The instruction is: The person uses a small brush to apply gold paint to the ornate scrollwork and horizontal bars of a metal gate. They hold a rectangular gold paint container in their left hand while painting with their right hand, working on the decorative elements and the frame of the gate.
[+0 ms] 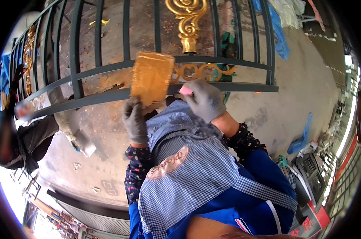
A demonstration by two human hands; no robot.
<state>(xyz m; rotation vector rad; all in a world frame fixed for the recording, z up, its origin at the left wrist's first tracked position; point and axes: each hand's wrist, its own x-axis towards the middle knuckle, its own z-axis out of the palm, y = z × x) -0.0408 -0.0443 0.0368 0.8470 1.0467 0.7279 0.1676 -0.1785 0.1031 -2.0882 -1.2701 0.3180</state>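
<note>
My left hand (135,119), in a grey glove, pinches the lower edge of a flat rectangular gold-coloured board (152,77) with a shiny, wrinkled surface. The board is held upright in front of the lower rails of a dark grey metal railing (212,59). My gloved right hand (206,99) is closed around a small pink sponge-like piece (185,91), just right of the board. Close above that hand, gold ring-and-scroll ornaments (204,71) run between the two lower rails. A larger gold scroll ornament (187,24) rises above them among the bars.
Another person (25,139) in dark clothing is at the far left beside the railing, near more gold ornament (28,59). Blue plastic sheeting (279,34) lies at the upper right, and another blue piece (302,135) on the concrete floor. Dark crates (310,171) stand at the lower right.
</note>
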